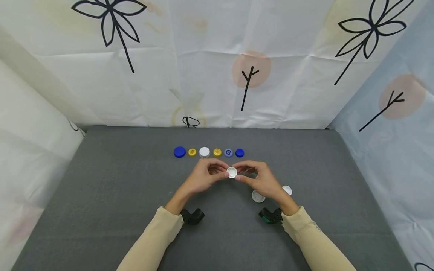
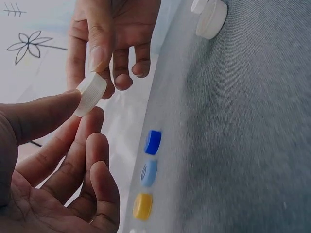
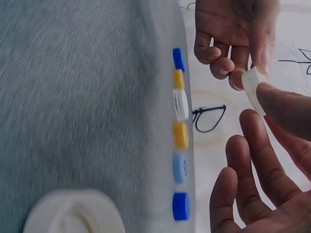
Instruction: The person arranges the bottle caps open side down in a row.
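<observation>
A white bottle cap (image 1: 232, 172) is held up between both hands, its hollow side showing in the head view. My left hand (image 1: 204, 174) pinches one edge between thumb and fingertips; my right hand (image 1: 256, 177) pinches the opposite edge the same way. In the left wrist view the ridged side of the cap (image 2: 91, 94) shows between the two thumbs. Beyond the hands runs a row of caps: a large blue cap (image 1: 179, 152), a yellow cap (image 1: 192, 152), a white cap (image 1: 204, 152), another yellow cap (image 1: 217, 152), a light blue cap (image 1: 228, 153) and a dark blue cap (image 1: 239, 153).
Two more white caps lie by the right forearm, one larger cap (image 1: 258, 196) and one partly hidden cap (image 1: 287, 190). All stand on a grey table (image 1: 129, 195). Patterned white cloth (image 1: 203, 75) hangs behind and on both sides.
</observation>
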The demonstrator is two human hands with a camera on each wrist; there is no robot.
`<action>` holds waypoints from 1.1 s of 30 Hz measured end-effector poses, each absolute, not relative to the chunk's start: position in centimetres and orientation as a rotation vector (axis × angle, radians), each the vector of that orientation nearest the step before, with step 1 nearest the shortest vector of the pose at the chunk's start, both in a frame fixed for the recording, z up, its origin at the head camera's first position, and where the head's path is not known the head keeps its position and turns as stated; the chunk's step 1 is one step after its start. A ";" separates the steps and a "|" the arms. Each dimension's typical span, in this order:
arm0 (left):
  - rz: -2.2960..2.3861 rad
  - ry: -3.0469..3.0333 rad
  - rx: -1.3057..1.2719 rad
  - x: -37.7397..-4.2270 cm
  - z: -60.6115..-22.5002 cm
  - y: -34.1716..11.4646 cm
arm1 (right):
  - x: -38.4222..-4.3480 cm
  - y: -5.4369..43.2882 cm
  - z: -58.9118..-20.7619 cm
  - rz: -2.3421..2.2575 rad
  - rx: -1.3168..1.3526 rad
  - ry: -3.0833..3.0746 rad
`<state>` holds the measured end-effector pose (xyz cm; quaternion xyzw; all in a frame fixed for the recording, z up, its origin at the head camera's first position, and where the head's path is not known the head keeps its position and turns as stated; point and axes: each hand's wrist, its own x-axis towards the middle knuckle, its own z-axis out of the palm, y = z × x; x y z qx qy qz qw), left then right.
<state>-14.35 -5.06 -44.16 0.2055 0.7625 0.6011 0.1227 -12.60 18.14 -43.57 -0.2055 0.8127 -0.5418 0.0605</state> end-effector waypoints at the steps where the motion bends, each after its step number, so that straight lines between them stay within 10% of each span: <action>1: 1.755 2.232 0.597 -14.3 -44.1 -5.3 | -12.6 17.9 -43.6 -1.651 -0.617 2.443; 33: 1.888 2.202 0.609 -14.1 -44.5 -6.0 | -12.8 16.5 -43.8 -1.646 -0.789 2.560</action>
